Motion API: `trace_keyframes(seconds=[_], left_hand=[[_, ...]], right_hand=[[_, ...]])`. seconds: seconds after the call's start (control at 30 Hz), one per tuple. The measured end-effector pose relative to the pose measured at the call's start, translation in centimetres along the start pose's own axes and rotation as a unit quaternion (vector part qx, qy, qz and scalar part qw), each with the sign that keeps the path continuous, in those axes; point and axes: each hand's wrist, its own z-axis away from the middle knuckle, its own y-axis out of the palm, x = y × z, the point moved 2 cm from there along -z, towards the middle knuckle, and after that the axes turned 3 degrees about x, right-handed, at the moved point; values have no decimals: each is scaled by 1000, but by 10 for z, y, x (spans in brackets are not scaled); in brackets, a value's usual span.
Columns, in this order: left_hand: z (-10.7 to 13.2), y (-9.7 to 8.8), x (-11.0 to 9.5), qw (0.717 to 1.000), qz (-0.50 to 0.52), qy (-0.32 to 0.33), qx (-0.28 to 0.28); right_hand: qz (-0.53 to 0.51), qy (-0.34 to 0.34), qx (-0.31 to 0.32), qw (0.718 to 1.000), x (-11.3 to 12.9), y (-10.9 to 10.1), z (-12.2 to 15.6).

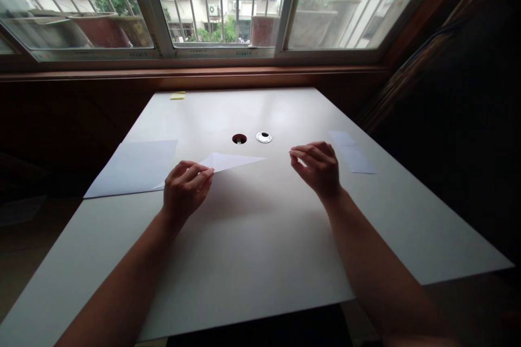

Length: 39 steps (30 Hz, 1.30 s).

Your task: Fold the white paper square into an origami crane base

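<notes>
A white sheet folded into a triangle (232, 161) is lifted a little above the white table (252, 238), its tip pointing right. My left hand (185, 187) pinches the triangle's left corner between thumb and fingers. My right hand (317, 165) hovers to the right of the paper, fingers curled loosely with nothing in them, apart from the sheet.
A flat white sheet (134, 167) lies at the table's left edge. A narrow paper strip (352, 152) lies at the right. A cable hole (239, 139) and its round cap (264, 137) sit mid-table. A yellow sticky pad (178, 95) lies at the far edge under the window.
</notes>
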Motion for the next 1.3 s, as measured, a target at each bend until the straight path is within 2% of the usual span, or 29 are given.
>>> trace_keyframes(seconds=[0.1, 0.27, 0.47, 0.63, 0.97, 1.1, 1.3], left_hand=[[0, 1, -1, 1000, -4, 3, 7], [-1, 5, -6, 1000, -5, 13, 21], [-3, 5, -16, 999, 24, 33, 30], [-3, 6, -24, 993, 65, 76, 57], [-1, 11, -38, 991, 60, 100, 65], [-1, 9, -37, 991, 59, 102, 63], [0, 7, -26, 995, 39, 81, 50]], right_hand=[[-10, 12, -6, 1000, -1, 4, 2], [-50, -17, 24, 998, 24, 9, 0], [-77, -108, 103, 986, 62, 22, -6], [-90, -133, 106, 981, 77, 31, -6], [-88, -164, 109, 977, 99, 31, -9], [-92, -155, 100, 979, 99, 32, -9], [-91, -98, 76, 988, 77, 28, -6]])
